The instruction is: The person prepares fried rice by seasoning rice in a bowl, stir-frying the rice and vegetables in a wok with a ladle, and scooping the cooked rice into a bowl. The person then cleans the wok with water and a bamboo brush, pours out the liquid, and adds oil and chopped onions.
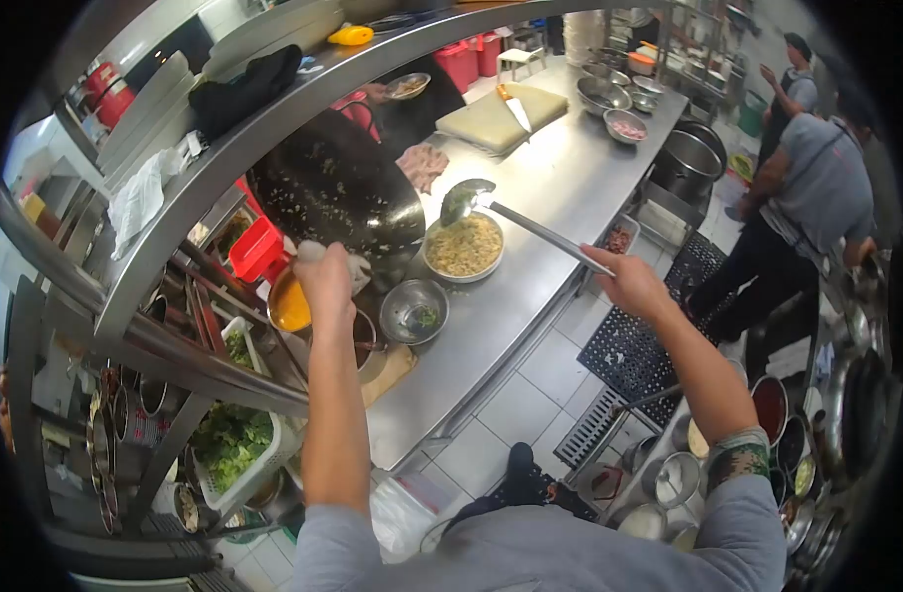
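Note:
A large dark wok [323, 183] is tilted up over the steel counter, with food bits stuck to its inside. My left hand [325, 271] is closed on a whitish cloth at the wok's near edge. In my right hand [629, 281] is the handle of a long metal ladle [540, 232]. The ladle's head is over the far side of a round bowl [464, 247] heaped with yellowish, rice-like food; whether they touch is unclear. Close to the wok and bowl stands a steel bowl [415, 312] with some green bits inside.
A knife [513, 109] lies on a cutting board [545, 107] farther along the counter. Steel bowls [604, 94] stand at its far end. An orange-filled container [290, 301] and a basket of greens [234, 439] are at left. Two people [826, 178] stand at right.

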Tool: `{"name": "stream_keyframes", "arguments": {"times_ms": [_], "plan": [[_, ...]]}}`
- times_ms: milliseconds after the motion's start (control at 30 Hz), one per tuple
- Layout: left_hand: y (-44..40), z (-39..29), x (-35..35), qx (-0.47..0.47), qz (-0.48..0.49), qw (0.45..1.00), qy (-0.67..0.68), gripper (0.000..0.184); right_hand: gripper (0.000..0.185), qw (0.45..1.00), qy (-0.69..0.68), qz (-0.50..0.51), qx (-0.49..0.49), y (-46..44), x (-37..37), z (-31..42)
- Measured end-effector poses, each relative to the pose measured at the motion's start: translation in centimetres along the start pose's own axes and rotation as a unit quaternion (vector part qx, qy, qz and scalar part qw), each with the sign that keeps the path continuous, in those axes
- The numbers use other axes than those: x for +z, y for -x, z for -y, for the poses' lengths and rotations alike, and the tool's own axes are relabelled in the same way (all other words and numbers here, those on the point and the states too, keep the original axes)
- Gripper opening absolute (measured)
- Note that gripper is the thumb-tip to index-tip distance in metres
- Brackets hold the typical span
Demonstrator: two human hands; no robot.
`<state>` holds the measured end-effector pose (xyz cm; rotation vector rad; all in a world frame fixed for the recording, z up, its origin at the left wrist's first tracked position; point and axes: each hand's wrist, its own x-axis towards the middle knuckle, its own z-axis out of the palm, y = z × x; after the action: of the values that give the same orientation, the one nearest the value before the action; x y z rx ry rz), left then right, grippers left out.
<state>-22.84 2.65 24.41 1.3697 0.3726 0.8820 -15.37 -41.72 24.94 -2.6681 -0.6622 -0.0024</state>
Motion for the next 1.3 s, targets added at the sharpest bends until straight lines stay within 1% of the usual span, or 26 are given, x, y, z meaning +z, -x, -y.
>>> {"name": "stream_keyframes", "arguments": {"times_ms": [100, 167, 200, 233, 267, 300, 367, 433, 500, 567, 633, 667, 700, 733, 800, 833, 867, 900, 967, 1000, 1033, 1100, 1133, 1167, 1233, 1300], "plan": [[4.5, -3.2, -1.3, -0.12, 0.046, 0.991, 0.028, 0.01, 0.054, 0.991, -0.092, -0.069, -0.068, 2.9, 1.3, 1.1], [9.5, -5.0, -2.7, -0.193, 0.074, 0.973, 0.103, 0.018, 0.055, 0.987, -0.151, -0.053, 0.017, 9.1, -0.6, 5.5], [11.9, -6.2, -3.1, -0.224, 0.076, 0.964, 0.123, 0.018, 0.056, 0.982, -0.173, -0.048, 0.061, 12.4, -0.4, 7.2], [14.2, -7.1, -3.3, -0.252, 0.078, 0.954, 0.145, 0.019, 0.057, 0.976, -0.187, -0.111, 0.035, 15.8, 2.0, 7.0], [16.3, -7.6, -3.6, -0.302, 0.077, 0.934, 0.177, 0.017, 0.059, 0.976, -0.176, -0.092, 0.093, 19.6, 2.8, 8.4], [18.4, -8.1, -3.8, -0.349, 0.076, 0.91, 0.209, 0.015, 0.06, 0.962, -0.21, -0.165, 0.053, 23.3, 6.0, 8.2], [22.4, -9.5, -4.2, -0.405, 0.141, 0.865, 0.261, 0.016, 0.063, 0.948, -0.234, -0.184, 0.115, 30.6, 7.9, 9.3], [25.6, -10.7, -4.5, -0.428, 0.231, 0.837, 0.252, 0.018, 0.066, 0.916, -0.288, -0.215, 0.181, 35.9, 5.6, 11.0], [28.7, -11.5, -3.9, -0.477, 0.331, 0.776, 0.247, 0.022, 0.067, 0.869, -0.349, -0.249, 0.247, 41.4, 2.0, 13.3], [32.5, -14.2, -2.8, -0.492, 0.397, 0.73, 0.26, 0.022, 0.067, 0.898, -0.195, -0.316, 0.237, 46.2, -0.9, 17.7], [36.8, -16.3, -1.4, -0.455, 0.458, 0.704, 0.297, 0.02, 0.049, 0.884, -0.087, -0.331, 0.319, 56.2, 1.3, 17.5], [39.0, -15.5, -0.7, -0.437, 0.529, 0.661, 0.305, 0.03, 0.037, 0.853, -0.04, -0.308, 0.419, 61.6, 2.2, 18.8], [41.5, -15.2, 0.4, -0.431, 0.552, 0.651, 0.293, 0.034, 0.026, 0.807, 0.004, -0.281, 0.519, 65.8, 2.7, 20.5], [44.4, -15.1, 1.3, -0.424, 0.58, 0.638, 0.278, 0.039, 0.022, 0.792, -0.046, -0.324, 0.515, 67.7, 3.0, 22.4], [49.7, -16.4, 2.3, -0.423, 0.641, 0.599, 0.228, 0.044, 0.016, 0.737, -0.137, -0.424, 0.508, 71.3, 4.9, 26.4], [52.4, -17.0, 2.9, -0.419, 0.671, 0.578, 0.203, 0.047, 0.018, 0.701, -0.173, -0.414, 0.555, 76.1, 8.0, 26.1], [54.4, -18.9, 2.8, -0.452, 0.696, 0.535, 0.157, 0.04, 0.021, 0.605, -0.325, -0.44, 0.578, 75.7, 6.6, 29.0], [56.3, -20.8, 3.2, -0.478, 0.721, 0.49, 0.108, 0.034, 0.023, 0.582, -0.333, -0.458, 0.584, 77.0, 6.8, 30.4], [61.8, -22.3, 3.3, -0.523, 0.733, 0.431, 0.051, 0.034, 0.024, 0.535, -0.348, -0.485, 0.598, 80.4, 7.2, 32.8], [68.9, -23.7, 3.4, -0.557, 0.755, 0.346, 0.035, 0.034, 0.024, 0.467, -0.388, -0.528, 0.594, 83.6, 5.9, 35.6], [71.2, -23.2, 4.0, -0.594, 0.73, 0.334, 0.05, 0.034, 0.022, 0.458, -0.383, -0.553, 0.581, 85.7, 6.4, 35.1], [80.1, -23.1, 5.1, -0.587, 0.742, 0.319, 0.057, 0.031, 0.02, 0.45, -0.37, -0.596, 0.553, 90.7, 6.3, 33.3], [83.8, -23.5, 5.1, -0.591, 0.74, 0.317, 0.057, 0.03, 0.02, 0.425, -0.369, -0.621, 0.545, 92.8, 6.2, 33.5], [87.1, -24.1, 5.6, -0.594, 0.753, 0.282, 0.033, 0.029, 0.019, 0.405, -0.371, -0.64, 0.538, 94.7, 5.8, 33.6], [93.1, -24.9, 4.7, -0.602, 0.756, 0.258, -0.005, 0.024, 0.018, 0.361, -0.376, -0.663, 0.537, 98.0, 6.4, 34.5], [98.1, -23.9, 4.9, -0.603, 0.772, 0.198, -0.028, 0.022, 0.018, 0.315, -0.373, -0.675, 0.553, 100.9, 5.4, 34.5]]}}
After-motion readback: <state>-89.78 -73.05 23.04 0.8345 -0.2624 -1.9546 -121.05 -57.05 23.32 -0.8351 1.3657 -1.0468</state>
